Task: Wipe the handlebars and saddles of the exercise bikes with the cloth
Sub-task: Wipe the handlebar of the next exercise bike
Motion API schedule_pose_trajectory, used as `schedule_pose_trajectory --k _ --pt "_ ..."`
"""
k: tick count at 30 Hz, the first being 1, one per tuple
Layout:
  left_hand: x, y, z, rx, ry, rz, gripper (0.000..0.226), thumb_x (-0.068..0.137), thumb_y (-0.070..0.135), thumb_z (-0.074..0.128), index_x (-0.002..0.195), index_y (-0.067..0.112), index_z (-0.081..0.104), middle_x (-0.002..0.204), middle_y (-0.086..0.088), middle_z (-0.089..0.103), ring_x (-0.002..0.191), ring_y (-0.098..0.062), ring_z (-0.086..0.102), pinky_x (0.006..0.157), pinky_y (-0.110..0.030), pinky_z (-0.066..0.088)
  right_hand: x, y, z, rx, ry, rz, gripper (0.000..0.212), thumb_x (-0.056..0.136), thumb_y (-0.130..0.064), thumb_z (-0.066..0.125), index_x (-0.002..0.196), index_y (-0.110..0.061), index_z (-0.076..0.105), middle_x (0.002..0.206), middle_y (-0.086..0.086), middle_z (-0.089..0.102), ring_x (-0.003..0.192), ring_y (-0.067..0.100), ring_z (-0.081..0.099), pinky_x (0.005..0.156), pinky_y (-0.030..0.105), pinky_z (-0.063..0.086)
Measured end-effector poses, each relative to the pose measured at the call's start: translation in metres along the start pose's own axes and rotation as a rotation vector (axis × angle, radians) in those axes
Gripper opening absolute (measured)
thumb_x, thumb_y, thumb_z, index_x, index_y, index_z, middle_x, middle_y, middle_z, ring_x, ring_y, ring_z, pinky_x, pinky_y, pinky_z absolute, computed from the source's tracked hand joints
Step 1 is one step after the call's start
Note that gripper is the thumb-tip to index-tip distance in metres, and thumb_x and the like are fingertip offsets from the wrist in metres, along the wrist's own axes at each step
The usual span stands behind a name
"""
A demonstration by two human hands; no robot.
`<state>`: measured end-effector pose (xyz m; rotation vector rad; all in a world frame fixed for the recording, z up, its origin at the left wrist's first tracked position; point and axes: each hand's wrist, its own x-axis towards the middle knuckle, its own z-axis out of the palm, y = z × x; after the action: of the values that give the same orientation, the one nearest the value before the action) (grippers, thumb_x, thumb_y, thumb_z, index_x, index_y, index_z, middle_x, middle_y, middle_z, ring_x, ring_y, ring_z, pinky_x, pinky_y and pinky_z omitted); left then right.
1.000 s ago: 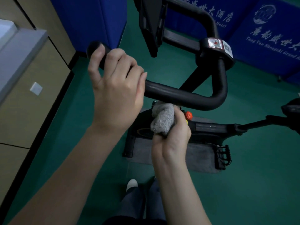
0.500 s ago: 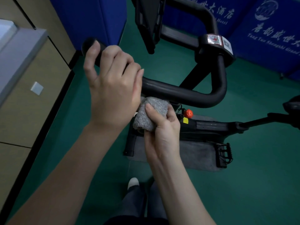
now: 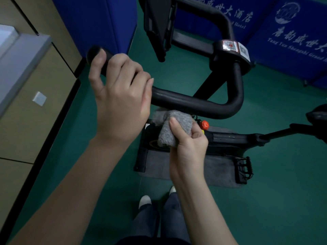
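Right hand (image 3: 189, 149) fingers (image 3: 196, 133) clutch a bunched, fuzzy grey cloth (image 3: 177, 121); left hand (image 3: 120, 103) fingers wrap the handlebar (image 3: 194, 105).

One black padded looped handlebar (image 3: 194, 105) is in view. At it are two bare hands, the left hand (image 3: 120, 101) and the right hand (image 3: 187, 147), and one grey fluffy cloth (image 3: 169, 133). Below the handlebar are one round red knob (image 3: 204, 124), one grey floor mat (image 3: 217, 172), one black cage pedal (image 3: 241, 169) and two white-toed shoes (image 3: 145, 200). Beyond it are two square stickers (image 3: 229, 45) and two blue banners with white lettering (image 3: 297, 38).
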<state>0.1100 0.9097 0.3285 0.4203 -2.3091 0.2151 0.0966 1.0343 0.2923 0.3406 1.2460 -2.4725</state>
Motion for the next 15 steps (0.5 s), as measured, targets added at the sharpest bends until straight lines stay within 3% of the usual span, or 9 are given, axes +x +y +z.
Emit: schedule_pose_trajectory --k 8,11,15 --pt "0.001 0.002 -0.002 -0.005 -0.002 -0.016 0.028 0.099 0.024 0.046 0.088 0.011 0.068 0.094 -0.003 0.065 0.110 -0.026 0.056 0.111 -0.044 0.017 0.002 0.005 0.017 -0.019 -0.076 0.098 0.015 0.084 0.009 0.062 0.097 0.002 0.062 0.081 0.009 0.071 0.074 0.017 0.067 0.070 0.026 0.057" --pt "0.003 0.011 -0.002 -0.064 0.005 -0.018 0.027 0.099 0.025 0.048 0.088 0.011 0.069 0.094 -0.003 0.066 0.108 -0.027 0.057 0.112 -0.045 0.016 0.004 -0.010 0.001 0.062 -0.004 0.089 0.015 0.083 0.010 0.061 0.095 0.001 0.062 0.078 0.007 0.070 0.070 0.015 0.068 0.066 0.024 0.056" --pt "-0.001 0.026 0.001 -0.204 -0.088 0.068 0.025 0.098 0.028 0.049 0.098 0.013 0.070 0.098 -0.001 0.067 0.106 -0.023 0.059 0.114 -0.045 0.012 0.008 -0.016 -0.011 0.116 0.117 -0.010 0.021 0.081 0.011 0.062 0.098 -0.002 0.059 0.085 0.011 0.069 0.077 0.019 0.067 0.081 0.034 0.055"
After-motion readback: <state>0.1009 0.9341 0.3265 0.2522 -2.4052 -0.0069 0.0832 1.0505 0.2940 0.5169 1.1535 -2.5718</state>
